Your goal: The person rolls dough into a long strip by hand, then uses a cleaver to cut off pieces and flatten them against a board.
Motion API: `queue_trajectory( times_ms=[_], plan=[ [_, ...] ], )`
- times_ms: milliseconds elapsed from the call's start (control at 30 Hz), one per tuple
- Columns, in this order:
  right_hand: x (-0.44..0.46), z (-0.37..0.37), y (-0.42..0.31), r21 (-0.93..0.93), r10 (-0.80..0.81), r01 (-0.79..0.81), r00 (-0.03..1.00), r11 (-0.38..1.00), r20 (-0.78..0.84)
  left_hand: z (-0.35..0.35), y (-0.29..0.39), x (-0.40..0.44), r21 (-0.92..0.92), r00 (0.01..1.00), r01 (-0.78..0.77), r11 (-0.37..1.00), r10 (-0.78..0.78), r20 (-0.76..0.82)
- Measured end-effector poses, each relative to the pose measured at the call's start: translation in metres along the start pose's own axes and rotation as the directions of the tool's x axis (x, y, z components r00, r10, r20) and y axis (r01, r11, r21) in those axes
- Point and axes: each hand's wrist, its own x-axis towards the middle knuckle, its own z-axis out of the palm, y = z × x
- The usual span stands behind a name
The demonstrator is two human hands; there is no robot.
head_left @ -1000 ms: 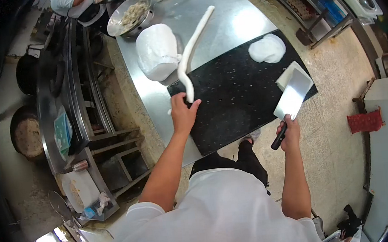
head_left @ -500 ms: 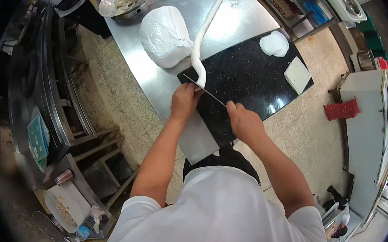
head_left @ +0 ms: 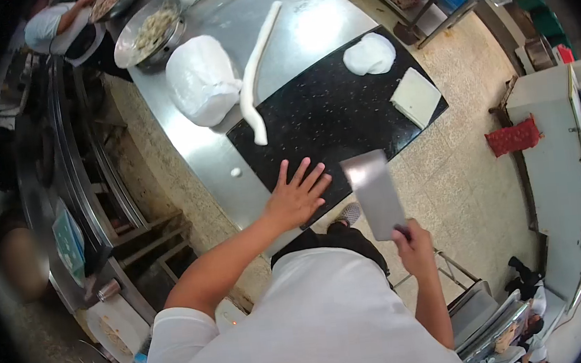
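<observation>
My left hand [head_left: 296,198] lies with fingers spread over the near left part of the black speckled slab [head_left: 312,114]. Whatever is beneath its palm is hidden. In my right hand [head_left: 415,243] is a cleaver [head_left: 374,195], gripped by its handle, its broad blade held out past the slab's near edge. A long rope of dough [head_left: 254,81] stretches from the slab's left corner across the metal table. Close by it sits a large white lump wrapped in plastic [head_left: 203,82]. One small white piece of dough [head_left: 236,172] rests on the metal left of the slab.
On the slab's far right are a white soft mound [head_left: 369,54] and a pale square block [head_left: 416,98]. A metal bowl of chopped food [head_left: 147,38] stands on the metal table [head_left: 278,37] at the far left. Beyond it, another person [head_left: 70,28] holds a bowl.
The cleaver has left the dough rope and swung right, off the slab. My left hand has let go of the rope and spread flat. A small dough piece now lies apart.
</observation>
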Motion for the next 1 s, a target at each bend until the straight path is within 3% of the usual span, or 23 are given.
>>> queue_trajectory(
  times_ms=[33, 67, 133, 167, 233, 267, 300, 333, 367, 433, 467, 533, 567, 600, 633, 667, 700, 767, 833, 900, 967, 1000],
  plan=[
    [-0.005, -0.021, -0.007, 0.119, 0.065, -0.058, 0.996, 0.991, -0.054, 0.008, 0.008, 0.008, 0.096, 0.989, -0.036, 0.995, 0.049, -0.141],
    [-0.008, -0.036, -0.007, 0.238, 0.143, -0.114, 0.984, 0.964, -0.105, 0.011, 0.007, 0.025, 0.1, 0.99, -0.058, 0.993, 0.07, -0.125],
    [0.016, -0.055, 0.007, 0.325, 0.026, 0.068, 0.96, 0.943, -0.278, 0.019, 0.008, 0.049, 0.04, 0.987, -0.124, 0.991, 0.119, 0.112],
    [0.045, -0.054, 0.007, 0.5, 0.01, 0.178, 0.936, 0.847, -0.351, 0.019, 0.008, 0.061, 0.05, 0.984, -0.132, 0.99, 0.125, 0.123],
    [0.117, -0.039, 0.018, 0.537, 0.094, 0.222, 0.862, 0.814, -0.498, 0.017, 0.014, 0.076, 0.069, 0.975, -0.198, 0.978, 0.189, 0.121],
    [0.156, -0.027, 0.053, 0.585, 0.133, 0.179, 0.883, 0.791, -0.45, 0.018, 0.017, 0.082, 0.068, 0.969, -0.209, 0.976, 0.198, 0.146],
    [0.181, -0.026, 0.057, 0.658, 0.291, -0.063, 0.925, 0.751, -0.244, 0.018, 0.019, 0.089, 0.097, 0.979, -0.163, 0.982, 0.149, 0.138],
    [0.196, -0.019, 0.056, 0.784, 0.533, -0.287, 0.844, 0.55, -0.065, 0.017, 0.021, 0.092, 0.135, 0.987, -0.121, 0.984, 0.105, 0.122],
    [0.193, -0.019, 0.05, 0.797, 0.531, -0.269, 0.844, 0.541, -0.076, 0.016, 0.02, 0.096, 0.15, 0.985, -0.14, 0.979, 0.122, 0.124],
    [0.174, -0.019, 0.04, 0.759, 0.525, -0.313, 0.85, 0.571, -0.044, 0.017, 0.02, 0.094, 0.051, 0.989, -0.065, 0.997, 0.057, 0.136],
    [0.157, -0.012, 0.049, 0.668, 0.46, -0.316, 0.887, 0.673, -0.043, 0.018, 0.023, 0.09, 0.047, 0.988, -0.062, 0.997, 0.055, 0.146],
    [0.112, 0.008, 0.038, 0.243, 0.36, -0.335, 0.93, 0.911, -0.068, 0.01, 0.022, 0.094, -0.263, 0.999, 0.041, 0.964, -0.041, 0.004],
    [0.091, 0.011, 0.023, 0.238, 0.382, -0.415, 0.908, 0.878, 0.174, 0.008, 0.017, 0.092, -0.258, 0.999, 0.049, 0.965, -0.049, 0.006],
    [0.072, 0.03, 0.023, 0.062, 0.27, -0.293, 0.932, 0.954, 0.242, 0.009, 0.014, 0.084, -0.135, 0.989, -0.139, 0.981, 0.144, 0.03],
    [0.054, 0.049, 0.024, 0.054, 0.109, -0.136, 0.931, 0.989, 0.347, 0.013, 0.013, 0.077, -0.025, 0.94, -0.329, 0.944, 0.33, 0.081],
    [0.046, 0.074, 0.025, 0.11, 0.072, -0.131, 0.903, 0.985, 0.424, 0.019, 0.01, 0.064, -0.049, 0.916, -0.354, 0.934, 0.357, 0.184],
    [0.052, 0.074, 0.005, 0.071, 0.229, -0.294, 0.856, 0.953, 0.464, 0.02, 0.008, 0.069, -0.062, 0.912, -0.356, 0.932, 0.361, 0.193],
    [0.063, 0.088, 0.027, 0.093, 0.043, -0.072, 0.959, 0.993, 0.279, 0.021, 0.003, 0.081, -0.035, 0.883, -0.435, 0.9, 0.434, 0.178],
    [0.092, 0.069, 0.023, 0.036, 0.212, -0.252, 0.873, 0.967, 0.44, 0.017, -0.005, 0.112, 0.062, 0.876, -0.464, 0.884, 0.447, 0.18],
    [0.126, 0.042, 0.013, 0.086, 0.165, -0.216, 0.9, 0.973, 0.403, 0.016, -0.012, 0.143, 0.034, 0.904, -0.421, 0.906, 0.417, 0.088],
    [0.136, 0.033, 0.006, -0.011, 0.319, -0.342, 0.862, 0.94, 0.394, 0.013, -0.013, 0.163, 0.054, 0.903, -0.429, 0.902, 0.427, 0.04],
    [0.124, 0.051, 0.023, 0.058, 0.227, -0.258, 0.922, 0.965, 0.314, 0.015, -0.012, 0.165, 0.038, 0.905, -0.425, 0.905, 0.425, 0.004]
  ],
)
